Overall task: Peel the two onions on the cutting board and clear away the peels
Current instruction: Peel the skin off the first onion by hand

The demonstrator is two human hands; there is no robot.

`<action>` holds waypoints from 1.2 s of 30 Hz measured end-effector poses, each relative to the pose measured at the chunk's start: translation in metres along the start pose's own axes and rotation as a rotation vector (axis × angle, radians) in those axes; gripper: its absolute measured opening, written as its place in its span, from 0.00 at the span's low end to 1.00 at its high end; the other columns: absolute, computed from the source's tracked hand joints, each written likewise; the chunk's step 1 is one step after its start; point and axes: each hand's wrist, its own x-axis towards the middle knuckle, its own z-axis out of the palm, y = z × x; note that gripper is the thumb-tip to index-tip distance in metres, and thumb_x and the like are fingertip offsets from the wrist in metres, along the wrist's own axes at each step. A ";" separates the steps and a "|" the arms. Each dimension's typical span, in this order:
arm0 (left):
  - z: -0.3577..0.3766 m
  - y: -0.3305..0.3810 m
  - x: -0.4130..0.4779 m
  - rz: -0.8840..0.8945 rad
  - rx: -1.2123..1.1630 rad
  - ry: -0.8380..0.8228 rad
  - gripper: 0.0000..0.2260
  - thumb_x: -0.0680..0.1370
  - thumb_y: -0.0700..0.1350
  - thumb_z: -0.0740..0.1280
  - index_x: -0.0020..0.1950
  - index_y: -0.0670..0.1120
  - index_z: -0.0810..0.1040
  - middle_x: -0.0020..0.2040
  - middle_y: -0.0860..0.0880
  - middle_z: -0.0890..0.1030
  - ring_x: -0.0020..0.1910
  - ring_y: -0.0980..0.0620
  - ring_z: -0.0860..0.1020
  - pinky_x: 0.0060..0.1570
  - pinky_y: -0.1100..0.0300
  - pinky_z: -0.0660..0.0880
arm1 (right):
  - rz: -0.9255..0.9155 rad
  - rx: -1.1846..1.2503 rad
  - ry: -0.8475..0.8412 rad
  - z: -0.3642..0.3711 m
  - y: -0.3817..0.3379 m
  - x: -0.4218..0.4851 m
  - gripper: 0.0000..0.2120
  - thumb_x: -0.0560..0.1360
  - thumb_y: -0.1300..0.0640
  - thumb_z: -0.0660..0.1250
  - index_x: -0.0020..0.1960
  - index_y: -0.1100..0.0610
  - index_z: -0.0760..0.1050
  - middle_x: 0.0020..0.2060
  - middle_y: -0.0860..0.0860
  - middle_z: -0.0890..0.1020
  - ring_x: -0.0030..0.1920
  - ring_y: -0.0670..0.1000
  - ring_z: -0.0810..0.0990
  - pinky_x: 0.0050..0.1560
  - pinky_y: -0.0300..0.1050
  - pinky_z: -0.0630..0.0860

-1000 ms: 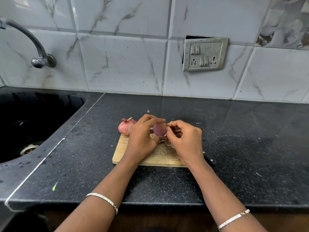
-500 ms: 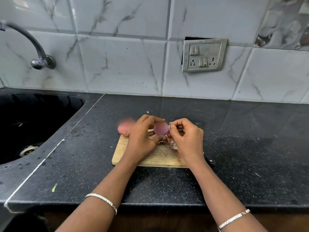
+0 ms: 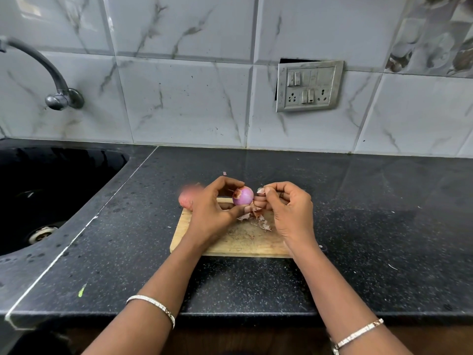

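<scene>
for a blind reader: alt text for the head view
The left hand holds a nearly peeled onion over a cutting board; the right hand pinches a peel scrap beside it. Loose peels lie on the board, a blurred second onion at its far left corner, on a black counter.

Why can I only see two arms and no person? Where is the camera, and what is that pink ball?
The camera sits on the person's head and looks down, so you see only their arms. There is no machine, just two bare hands. The left hand holds a small round purple onion, almost fully peeled, above a pale wooden cutting board. The right hand pinches a little scrap of dry peel with its fingers, beside the onion. More papery brown peels lie heaped on the board. Partly behind the left hand sits a second reddish onion with its skin on, blurry. The board rests on a speckled black counter, with a dark sink at the left.
</scene>
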 end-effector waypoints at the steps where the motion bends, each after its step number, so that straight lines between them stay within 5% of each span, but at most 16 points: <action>1: -0.001 0.000 0.000 0.001 0.000 -0.006 0.22 0.68 0.42 0.83 0.58 0.49 0.81 0.53 0.54 0.85 0.54 0.56 0.83 0.53 0.54 0.82 | 0.006 0.011 0.003 0.000 0.000 0.000 0.03 0.78 0.65 0.69 0.47 0.61 0.82 0.40 0.55 0.87 0.39 0.54 0.88 0.47 0.56 0.85; 5: -0.001 0.000 0.000 0.007 -0.009 -0.039 0.24 0.69 0.40 0.82 0.62 0.48 0.80 0.55 0.53 0.85 0.55 0.58 0.82 0.57 0.60 0.79 | -0.038 -0.056 0.034 -0.001 0.001 0.000 0.03 0.77 0.64 0.71 0.46 0.58 0.82 0.40 0.52 0.87 0.40 0.51 0.87 0.47 0.56 0.84; 11: -0.001 -0.001 0.000 0.044 0.047 -0.037 0.24 0.70 0.42 0.81 0.63 0.52 0.82 0.58 0.53 0.82 0.55 0.56 0.82 0.56 0.58 0.81 | -0.189 -0.394 0.024 -0.002 0.004 0.001 0.07 0.74 0.61 0.72 0.49 0.51 0.84 0.42 0.42 0.86 0.45 0.40 0.83 0.45 0.33 0.78; 18: 0.000 0.006 -0.001 0.123 0.195 0.043 0.21 0.66 0.43 0.83 0.56 0.53 0.82 0.53 0.54 0.80 0.50 0.59 0.80 0.50 0.69 0.76 | -0.143 -0.276 -0.090 0.000 -0.004 -0.005 0.08 0.72 0.49 0.78 0.48 0.51 0.85 0.38 0.43 0.86 0.42 0.40 0.84 0.44 0.36 0.81; 22: 0.001 0.006 -0.001 0.178 0.275 0.074 0.17 0.68 0.43 0.82 0.54 0.51 0.82 0.51 0.55 0.79 0.49 0.59 0.80 0.51 0.64 0.77 | -0.138 -0.224 -0.136 0.002 -0.006 -0.007 0.05 0.72 0.52 0.78 0.46 0.51 0.87 0.38 0.43 0.87 0.40 0.41 0.85 0.43 0.35 0.80; 27: 0.001 0.008 -0.002 0.165 0.246 0.062 0.19 0.66 0.40 0.83 0.53 0.47 0.82 0.51 0.52 0.78 0.49 0.58 0.79 0.43 0.75 0.74 | -0.166 -0.259 -0.134 0.000 -0.006 -0.006 0.06 0.72 0.58 0.75 0.48 0.49 0.87 0.39 0.40 0.87 0.43 0.39 0.85 0.46 0.38 0.81; 36: 0.002 0.009 -0.003 0.151 0.182 0.046 0.21 0.66 0.42 0.84 0.54 0.49 0.81 0.51 0.52 0.80 0.50 0.58 0.80 0.44 0.73 0.76 | -0.159 -0.276 -0.072 0.000 0.000 -0.003 0.08 0.73 0.63 0.73 0.46 0.52 0.87 0.37 0.44 0.87 0.39 0.43 0.85 0.45 0.47 0.84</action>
